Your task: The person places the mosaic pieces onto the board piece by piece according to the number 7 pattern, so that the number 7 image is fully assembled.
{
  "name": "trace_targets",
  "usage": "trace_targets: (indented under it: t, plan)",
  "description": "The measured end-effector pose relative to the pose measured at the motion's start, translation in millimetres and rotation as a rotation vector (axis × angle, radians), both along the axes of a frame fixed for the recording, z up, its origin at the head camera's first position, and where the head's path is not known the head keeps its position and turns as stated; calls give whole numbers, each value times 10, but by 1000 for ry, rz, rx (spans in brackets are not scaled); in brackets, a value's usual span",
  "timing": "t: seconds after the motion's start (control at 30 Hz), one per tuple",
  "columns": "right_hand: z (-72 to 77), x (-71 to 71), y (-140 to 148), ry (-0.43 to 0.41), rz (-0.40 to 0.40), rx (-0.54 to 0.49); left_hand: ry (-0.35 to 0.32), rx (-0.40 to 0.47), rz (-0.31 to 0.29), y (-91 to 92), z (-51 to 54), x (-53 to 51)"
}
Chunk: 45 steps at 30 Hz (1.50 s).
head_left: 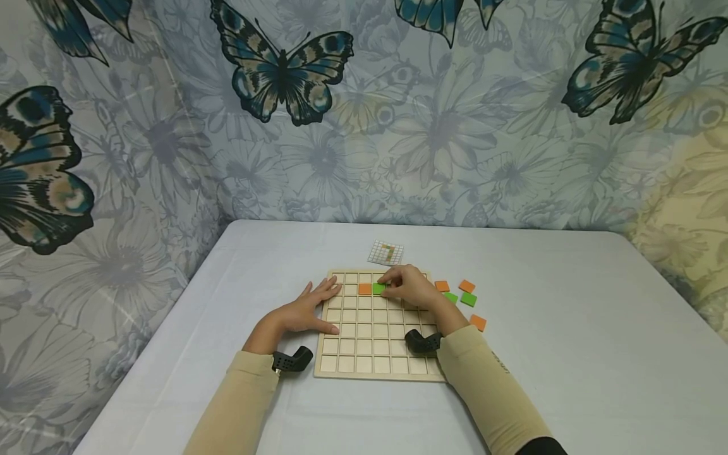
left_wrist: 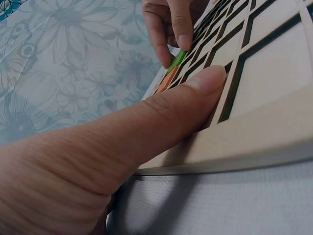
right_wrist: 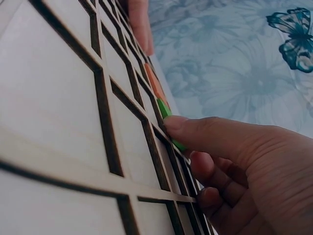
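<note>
A wooden grid board [head_left: 364, 347] lies flat on the table. In its upper part an orange square tile [head_left: 364, 289] sits in a cell, and a green square tile [head_left: 378, 289] is beside it on the right. My right hand [head_left: 411, 287] pinches the green tile between thumb and finger at its cell; in the right wrist view the thumb [right_wrist: 178, 123] covers part of it. My left hand [head_left: 309, 311] rests on the board's left edge with fingers spread, the thumb [left_wrist: 208, 81] lying on the frame in the left wrist view.
Several loose tiles lie right of the board, among them a green tile [head_left: 469, 299] and an orange tile [head_left: 478, 323]. Behind the board is a small card [head_left: 386, 252] printed with a coloured grid. A white cloth [head_left: 569, 354] covers the table, with a patterned wall beyond.
</note>
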State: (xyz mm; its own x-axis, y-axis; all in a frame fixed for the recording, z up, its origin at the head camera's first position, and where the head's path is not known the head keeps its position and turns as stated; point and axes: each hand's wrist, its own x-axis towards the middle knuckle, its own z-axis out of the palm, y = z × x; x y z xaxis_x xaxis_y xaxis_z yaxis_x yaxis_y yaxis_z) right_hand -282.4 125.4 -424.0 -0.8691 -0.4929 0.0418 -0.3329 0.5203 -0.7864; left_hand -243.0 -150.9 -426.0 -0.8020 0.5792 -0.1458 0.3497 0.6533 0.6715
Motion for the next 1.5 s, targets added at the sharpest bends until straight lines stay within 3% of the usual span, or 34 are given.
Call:
trace_targets:
  t: [0.4,0.7,1.13,1.5]
  plan:
    - [113,3,71,-36,-53,-1,-16,-17,20,22,6,-7]
    - [266,69,223,-19,-69,-32,4,-15,-1,20,7,-11]
    - [347,272,509,41,-29,22,-3,-1,6,7,6,16]
    - [381,481,712,-27,-55,-5,-7,-8,9,10,5,10]
